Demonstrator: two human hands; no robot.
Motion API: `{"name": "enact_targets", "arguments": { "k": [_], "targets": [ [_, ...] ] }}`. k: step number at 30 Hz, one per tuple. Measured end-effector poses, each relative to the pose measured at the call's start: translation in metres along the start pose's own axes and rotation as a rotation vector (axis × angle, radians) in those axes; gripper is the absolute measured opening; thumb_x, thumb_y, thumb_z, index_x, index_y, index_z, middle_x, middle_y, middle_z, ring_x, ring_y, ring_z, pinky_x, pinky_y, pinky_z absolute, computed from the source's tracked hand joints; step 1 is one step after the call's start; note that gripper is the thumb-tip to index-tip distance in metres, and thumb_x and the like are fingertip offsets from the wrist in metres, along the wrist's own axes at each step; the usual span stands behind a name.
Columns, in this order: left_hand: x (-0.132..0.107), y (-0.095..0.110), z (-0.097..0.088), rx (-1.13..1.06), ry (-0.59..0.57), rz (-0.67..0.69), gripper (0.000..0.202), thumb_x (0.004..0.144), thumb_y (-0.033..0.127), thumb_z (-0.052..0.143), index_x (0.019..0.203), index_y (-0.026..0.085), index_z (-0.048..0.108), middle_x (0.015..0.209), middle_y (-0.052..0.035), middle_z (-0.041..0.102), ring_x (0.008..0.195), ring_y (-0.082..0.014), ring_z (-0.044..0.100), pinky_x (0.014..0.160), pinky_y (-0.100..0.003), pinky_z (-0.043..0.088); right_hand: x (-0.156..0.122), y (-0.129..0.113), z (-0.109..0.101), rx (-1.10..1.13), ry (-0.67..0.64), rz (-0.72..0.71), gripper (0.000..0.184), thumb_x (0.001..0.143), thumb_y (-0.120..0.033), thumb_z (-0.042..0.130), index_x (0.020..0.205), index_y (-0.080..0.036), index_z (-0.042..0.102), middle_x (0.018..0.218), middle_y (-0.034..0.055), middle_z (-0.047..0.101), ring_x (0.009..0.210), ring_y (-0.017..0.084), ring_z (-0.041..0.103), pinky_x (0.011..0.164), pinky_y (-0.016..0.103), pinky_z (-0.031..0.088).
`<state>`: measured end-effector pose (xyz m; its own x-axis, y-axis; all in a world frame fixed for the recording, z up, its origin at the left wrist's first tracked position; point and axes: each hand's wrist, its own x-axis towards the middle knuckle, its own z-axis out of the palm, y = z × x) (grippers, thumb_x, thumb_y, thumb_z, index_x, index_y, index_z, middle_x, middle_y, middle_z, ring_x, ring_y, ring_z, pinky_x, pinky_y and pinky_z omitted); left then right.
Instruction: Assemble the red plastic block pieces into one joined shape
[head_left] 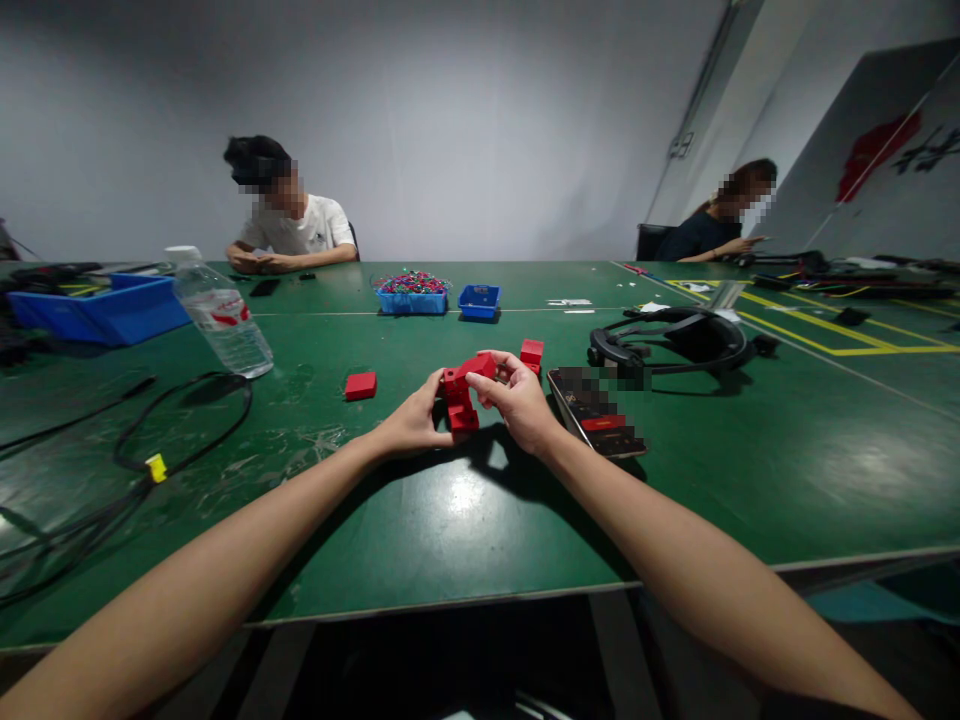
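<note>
Both my hands meet over the middle of the green table (450,520), gripping a red block assembly (462,392) made of joined red pieces. My left hand (415,420) pinches its lower left side. My right hand (517,400) wraps the upper right part, fingers curled over it. A loose red block (361,385) lies on the table to the left. Another red block (532,352) sits just behind my right hand.
A phone (600,412) lies right of my right hand, a black headset (679,340) behind it. A tilted plastic bottle (222,315), black cables (150,440), blue trays (97,308) (412,295) (479,300) stand around. Two people sit at the far side.
</note>
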<state>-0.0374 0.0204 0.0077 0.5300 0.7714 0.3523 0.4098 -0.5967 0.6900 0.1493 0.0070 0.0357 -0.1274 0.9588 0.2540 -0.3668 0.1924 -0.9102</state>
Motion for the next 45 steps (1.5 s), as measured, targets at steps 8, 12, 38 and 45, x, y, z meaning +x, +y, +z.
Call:
{"name": "enact_targets", "arguments": {
  "k": [8,12,38,45],
  "targets": [
    [-0.0003,0.0042,-0.0007,0.021,-0.006,-0.028,0.094,0.066,0.037,0.078,0.141,0.017,0.026,0.135,-0.0171,0.051,0.122,-0.031,0.055,0.106,-0.048,0.041,-0.0043,-0.0053,0.0025,-0.087,0.006,-0.034,0.053,0.058,-0.035,0.083,0.101,-0.019,0.058,0.081,-0.0018,0.066,0.066,0.01,0.056,0.061,0.025,0.045],
    [0.0005,0.0035,-0.0004,0.056,0.001,-0.016,0.094,0.066,0.038,0.078,0.141,0.017,0.027,0.136,-0.0171,0.051,0.123,-0.0317,0.053,0.107,-0.049,0.04,-0.003,-0.0038,0.0017,-0.137,0.043,-0.066,0.053,0.06,-0.038,0.082,0.104,-0.02,0.06,0.087,-0.0002,0.066,0.069,0.012,0.056,0.059,0.025,0.042],
    [-0.0003,0.0025,-0.0002,0.06,-0.002,-0.004,0.094,0.066,0.035,0.077,0.142,0.019,0.025,0.139,-0.0165,0.048,0.125,-0.0315,0.051,0.107,-0.049,0.04,-0.0016,0.003,-0.0027,-0.356,0.044,-0.15,0.057,0.062,-0.04,0.08,0.115,-0.025,0.066,0.098,0.002,0.065,0.084,0.015,0.058,0.072,0.027,0.048],
    [0.0009,0.0038,-0.0012,0.062,0.01,0.031,0.092,0.066,0.034,0.077,0.141,0.017,0.027,0.136,-0.0179,0.049,0.125,-0.0327,0.051,0.106,-0.05,0.039,-0.0036,-0.0006,-0.0034,-0.519,-0.123,-0.247,0.056,0.065,-0.037,0.081,0.118,-0.028,0.066,0.111,0.0042,0.062,0.098,0.019,0.059,0.073,0.027,0.046]
  ]
}}
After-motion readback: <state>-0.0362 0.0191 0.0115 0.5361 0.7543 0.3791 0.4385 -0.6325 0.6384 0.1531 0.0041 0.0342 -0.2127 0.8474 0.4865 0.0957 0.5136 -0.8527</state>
